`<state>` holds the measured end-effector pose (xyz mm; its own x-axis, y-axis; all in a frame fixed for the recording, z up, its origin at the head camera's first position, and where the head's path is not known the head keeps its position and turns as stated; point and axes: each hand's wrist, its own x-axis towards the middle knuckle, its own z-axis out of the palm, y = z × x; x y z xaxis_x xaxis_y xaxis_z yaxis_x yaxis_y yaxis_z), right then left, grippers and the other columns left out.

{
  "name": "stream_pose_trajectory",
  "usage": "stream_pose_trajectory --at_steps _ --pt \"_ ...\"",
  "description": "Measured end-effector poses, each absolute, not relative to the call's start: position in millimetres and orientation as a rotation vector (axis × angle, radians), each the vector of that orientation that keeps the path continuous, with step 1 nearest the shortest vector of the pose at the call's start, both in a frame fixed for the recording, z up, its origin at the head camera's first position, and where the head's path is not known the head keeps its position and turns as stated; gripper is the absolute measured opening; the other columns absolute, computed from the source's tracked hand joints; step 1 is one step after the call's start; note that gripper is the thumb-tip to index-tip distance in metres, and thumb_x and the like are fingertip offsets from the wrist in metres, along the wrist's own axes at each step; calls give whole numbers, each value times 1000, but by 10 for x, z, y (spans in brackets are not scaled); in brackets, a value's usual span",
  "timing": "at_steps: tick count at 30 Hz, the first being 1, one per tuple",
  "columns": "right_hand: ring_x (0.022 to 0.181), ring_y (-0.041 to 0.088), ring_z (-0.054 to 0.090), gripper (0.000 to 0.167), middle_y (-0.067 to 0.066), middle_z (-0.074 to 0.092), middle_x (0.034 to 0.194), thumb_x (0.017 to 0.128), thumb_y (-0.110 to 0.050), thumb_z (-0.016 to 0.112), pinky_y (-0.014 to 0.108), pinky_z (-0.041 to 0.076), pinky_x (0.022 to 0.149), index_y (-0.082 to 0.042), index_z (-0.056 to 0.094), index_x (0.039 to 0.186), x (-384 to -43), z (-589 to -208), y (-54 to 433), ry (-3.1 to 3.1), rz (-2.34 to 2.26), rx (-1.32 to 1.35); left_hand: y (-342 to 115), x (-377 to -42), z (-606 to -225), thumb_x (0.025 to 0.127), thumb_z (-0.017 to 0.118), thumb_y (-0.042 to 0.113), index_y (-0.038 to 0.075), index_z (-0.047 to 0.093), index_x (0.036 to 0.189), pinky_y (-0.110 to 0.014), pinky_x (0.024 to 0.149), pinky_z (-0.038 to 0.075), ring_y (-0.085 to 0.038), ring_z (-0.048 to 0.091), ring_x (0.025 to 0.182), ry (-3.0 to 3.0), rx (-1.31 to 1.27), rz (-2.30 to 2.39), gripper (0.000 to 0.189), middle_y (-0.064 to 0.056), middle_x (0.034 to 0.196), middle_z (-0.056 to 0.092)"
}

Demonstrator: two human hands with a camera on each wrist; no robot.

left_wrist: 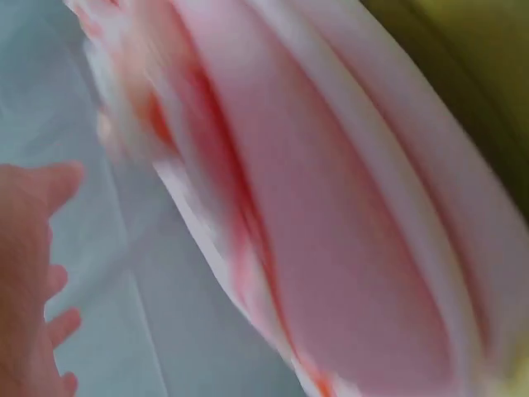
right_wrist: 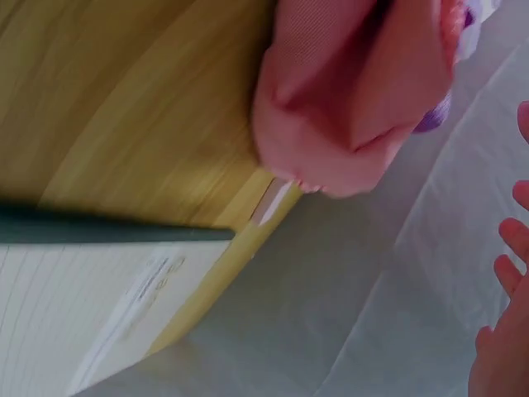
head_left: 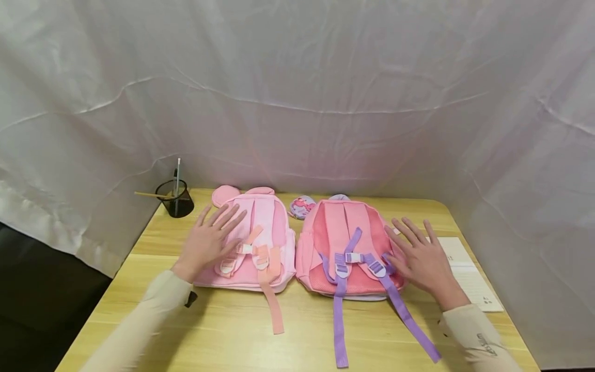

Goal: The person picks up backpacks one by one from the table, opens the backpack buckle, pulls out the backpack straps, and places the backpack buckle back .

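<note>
Two small backpacks lie side by side on the table, strap side up. The light pink backpack (head_left: 288,248) on the left has peach straps and a white buckle; its side fills much of the left wrist view. The coral pink backpack (head_left: 321,232) on the right has purple straps whose loose ends trail toward the front edge. My left hand (head_left: 209,240), fingers spread, is over the left side of the light pink backpack. At the right side of the coral backpack is my right hand (head_left: 425,258), fingers also spread. Whether either hand touches its backpack I cannot tell. Neither holds anything.
A black mesh pen cup (head_left: 178,204) with several pens stands at the back left. An open notebook (head_left: 471,279) lies at the right edge. A round purple patterned piece (head_left: 303,206) is behind the backpacks. Grey curtain (head_left: 297,93) surrounds the wooden table (head_left: 223,330).
</note>
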<state>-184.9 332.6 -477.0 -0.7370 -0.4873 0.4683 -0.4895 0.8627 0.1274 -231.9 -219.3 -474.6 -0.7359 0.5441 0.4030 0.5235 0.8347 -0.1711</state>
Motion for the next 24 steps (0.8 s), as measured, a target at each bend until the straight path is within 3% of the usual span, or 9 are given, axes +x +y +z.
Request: stream_pose_trajectory --at_steps 4,9,11,16,24 --pt "148 39 36 71 16 50 155 98 -61 52 57 6 128 -13 53 150 -1827 -4781 3207 -2534 75 734 -1793 -2241 -4732 98 65 41 19 44 158 -57 125 21 -34 41 149 -2602 -814 -31 67 -7 163 44" --pt "143 41 42 68 16 56 149 89 -47 69 52 8 130 -12 58 146 -1807 -4816 3061 -2521 185 754 -1066 -2143 -4770 101 64 41 20 50 154 -55 119 34 -31 51 141 -2605 -905 -207 59 -4 156 53" --pt "141 41 45 68 17 58 146 83 -40 76 52 12 129 -12 60 143 -1803 -4836 3012 -2515 220 758 -733 -2115 -4798 102 63 40 19 53 151 -54 117 37 -30 53 138 -2614 -958 -309 55 -4 152 57" --pt "134 40 53 62 16 65 137 81 -36 82 58 30 119 -11 66 136 -1806 -4898 2890 -2509 248 774 -27 -2085 -4872 103 61 41 19 56 148 -46 114 44 -25 58 133 -2680 -1055 -452 50 -2 144 63" --pt "124 35 60 48 12 70 126 85 -38 81 59 40 111 -12 74 125 -1811 -5022 2736 -2571 254 781 440 -2126 -5124 98 70 37 16 68 132 -31 93 54 -15 67 105 -2679 -1027 -555 40 3 117 71"
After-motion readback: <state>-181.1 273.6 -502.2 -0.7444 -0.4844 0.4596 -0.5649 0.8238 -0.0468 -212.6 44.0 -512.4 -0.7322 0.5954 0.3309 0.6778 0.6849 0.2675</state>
